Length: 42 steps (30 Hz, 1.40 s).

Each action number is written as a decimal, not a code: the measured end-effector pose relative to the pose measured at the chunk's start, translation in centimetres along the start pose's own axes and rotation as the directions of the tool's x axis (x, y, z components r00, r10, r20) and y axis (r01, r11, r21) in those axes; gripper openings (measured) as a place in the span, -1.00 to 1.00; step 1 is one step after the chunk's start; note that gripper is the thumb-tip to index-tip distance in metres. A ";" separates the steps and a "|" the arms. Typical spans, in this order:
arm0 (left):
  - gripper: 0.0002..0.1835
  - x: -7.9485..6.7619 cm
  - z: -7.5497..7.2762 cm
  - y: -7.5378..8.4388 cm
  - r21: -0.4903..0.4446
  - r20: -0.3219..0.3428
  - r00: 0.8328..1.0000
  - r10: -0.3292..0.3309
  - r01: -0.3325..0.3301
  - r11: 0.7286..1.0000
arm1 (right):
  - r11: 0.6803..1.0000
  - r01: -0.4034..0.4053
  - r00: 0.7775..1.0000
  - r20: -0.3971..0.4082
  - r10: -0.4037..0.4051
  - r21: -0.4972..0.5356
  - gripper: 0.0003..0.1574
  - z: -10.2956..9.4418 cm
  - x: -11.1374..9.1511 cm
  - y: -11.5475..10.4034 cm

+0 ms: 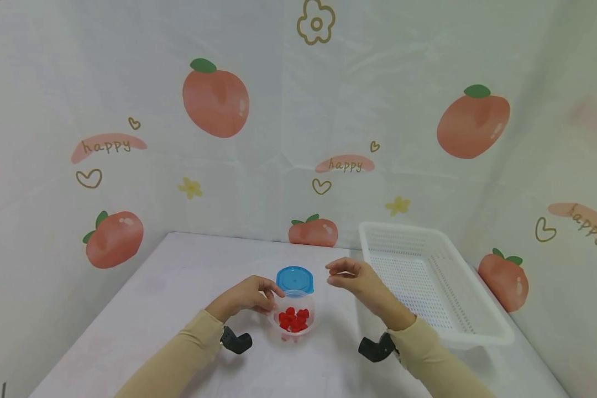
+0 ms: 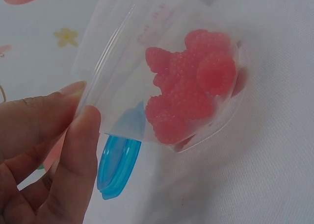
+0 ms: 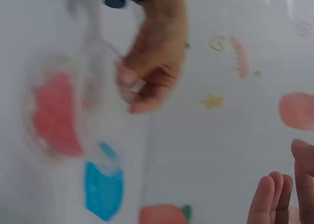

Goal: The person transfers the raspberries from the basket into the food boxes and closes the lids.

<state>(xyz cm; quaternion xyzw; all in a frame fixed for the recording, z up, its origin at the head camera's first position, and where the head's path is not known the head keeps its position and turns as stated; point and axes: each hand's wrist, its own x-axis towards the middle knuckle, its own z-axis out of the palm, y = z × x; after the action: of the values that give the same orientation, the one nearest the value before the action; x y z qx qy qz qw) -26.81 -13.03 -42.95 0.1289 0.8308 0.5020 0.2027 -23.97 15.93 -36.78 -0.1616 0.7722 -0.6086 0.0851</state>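
Beige sleeves [image 1: 194, 344] lay foremost; the left hand [image 1: 249, 296] pinched the clear cup [image 2: 122, 79] by its rim, in front of the blue lid [image 1: 294, 278]. Right of the lid, the right hand [image 1: 360, 280], digits parted, seemed empty. Likely light and flexible, the cup suited rim-holding.

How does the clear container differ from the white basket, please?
The clear container is small and round; the white basket is larger and roughly rectangular. The container has see-through walls, while the basket is opaque and perforated. The container holds red berries; the basket shows none. Both are open at the top.
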 end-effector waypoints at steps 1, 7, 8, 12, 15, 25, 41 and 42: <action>-0.69 0.0 0.0 0.0 0.002 -0.002 1.000 -0.003 0.003 1.000 | 0.999 0.019 0.999 -0.027 -0.018 0.033 -0.67 -0.6 0.1 -0.5; -0.69 -0.1 0.0 0.0 0.012 -0.009 1.000 -0.010 0.010 1.000 | 0.935 0.159 0.969 -0.230 -0.087 0.317 -0.71 -4.4 0.7 -2.8; -0.69 -0.1 0.0 0.0 0.011 -0.010 1.000 -0.011 0.011 1.000 | 0.918 0.185 0.959 -0.269 -0.090 0.350 -0.70 -5.0 1.0 -2.9; -0.70 -0.1 -0.1 0.0 0.011 -0.016 1.000 -0.015 0.015 1.000 | 0.863 0.281 0.896 -0.437 -0.079 0.419 -0.71 -7.3 2.2 -2.8; -0.70 -0.1 0.0 -0.1 0.011 -0.019 1.000 -0.015 0.015 1.000 | 0.860 0.298 0.846 -0.532 -0.037 0.413 -0.69 -8.7 3.3 -1.7; -0.70 -0.1 0.0 -0.2 0.009 -0.010 1.000 0.000 0.000 1.000 | 0.994 -0.050 0.862 -0.499 0.090 0.093 -0.45 -11.6 5.1 4.6; -0.69 0.1 -0.1 -0.4 -0.008 0.008 1.000 0.026 -0.026 1.000 | 0.882 -0.379 0.923 -0.185 0.338 -0.281 -0.50 -12.1 5.0 9.2; -0.69 0.1 -0.2 -0.4 -0.009 0.008 1.000 0.029 -0.029 1.000 | 0.877 -0.392 0.919 -0.172 0.356 -0.279 -0.51 -12.1 5.1 9.3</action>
<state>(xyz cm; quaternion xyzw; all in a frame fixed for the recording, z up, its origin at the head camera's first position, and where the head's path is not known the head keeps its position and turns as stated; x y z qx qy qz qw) -26.96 -13.32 -43.30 0.1421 0.8259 0.5080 0.1991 -34.01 27.09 -42.49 0.0149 0.8776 -0.4610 0.1304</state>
